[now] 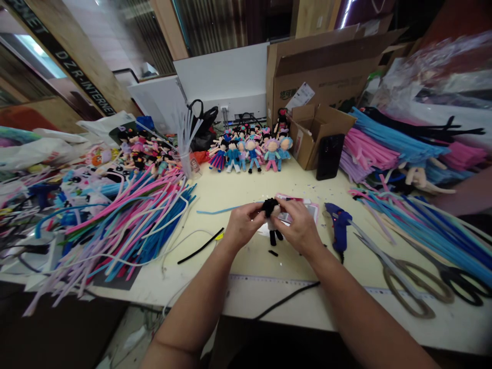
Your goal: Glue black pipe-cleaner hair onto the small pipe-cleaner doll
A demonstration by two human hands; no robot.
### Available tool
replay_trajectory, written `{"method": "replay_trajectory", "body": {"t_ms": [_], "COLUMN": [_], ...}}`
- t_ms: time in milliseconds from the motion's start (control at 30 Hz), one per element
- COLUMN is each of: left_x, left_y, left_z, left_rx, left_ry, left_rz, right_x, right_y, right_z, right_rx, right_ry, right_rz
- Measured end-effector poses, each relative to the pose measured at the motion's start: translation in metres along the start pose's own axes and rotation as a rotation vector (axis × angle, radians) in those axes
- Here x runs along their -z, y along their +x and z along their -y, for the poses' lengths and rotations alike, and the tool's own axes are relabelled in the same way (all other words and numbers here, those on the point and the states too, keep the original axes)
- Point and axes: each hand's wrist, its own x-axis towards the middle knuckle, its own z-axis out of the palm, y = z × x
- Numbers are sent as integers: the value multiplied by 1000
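Observation:
Between my two hands, just above the table, is a small pipe-cleaner doll (272,209) with black hair, a pale body and black legs hanging down. My left hand (246,221) pinches it at the left side of the head. My right hand (298,223) grips it from the right, thumb and fingers closed at the head and body. Below the doll lies a short black scrap (273,253). A light blue pipe cleaner (217,210) and a black pipe cleaner (200,246) lie left of my hands. Behind my right hand is a pinkish flat packet (314,211), partly covered.
A blue glue gun (339,230), large scissors (403,274) and black-handled scissors (463,282) lie at right. Pipe-cleaner heaps (154,215) fill the left. Several finished dolls (251,154) stand at the back beside an open carton (307,138) and a black phone (329,156).

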Motion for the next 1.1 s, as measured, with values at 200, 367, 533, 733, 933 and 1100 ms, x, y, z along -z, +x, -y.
{"method": "replay_trajectory", "body": {"t_ms": [200, 367, 533, 733, 933, 1100], "left_x": [4, 2, -1, 1, 3, 2], "left_y": [2, 3, 3, 3, 2, 1], "left_z": [-4, -2, 5, 0, -6, -5], "left_rx": [33, 45, 55, 64, 97, 113], "left_ry": [-77, -194, -219, -228, -285, -324], "left_rz": [53, 82, 43, 65, 111, 124], "right_x": [0, -1, -1, -1, 0, 1], "right_y": [1, 1, 1, 1, 0, 0], "right_z": [1, 1, 3, 4, 5, 8], "right_rx": [-10, -28, 1, -45, -111, -130], "right_ry": [-15, -11, -27, -4, 35, 65], "right_rz": [-48, -58, -59, -67, -80, -65]}}
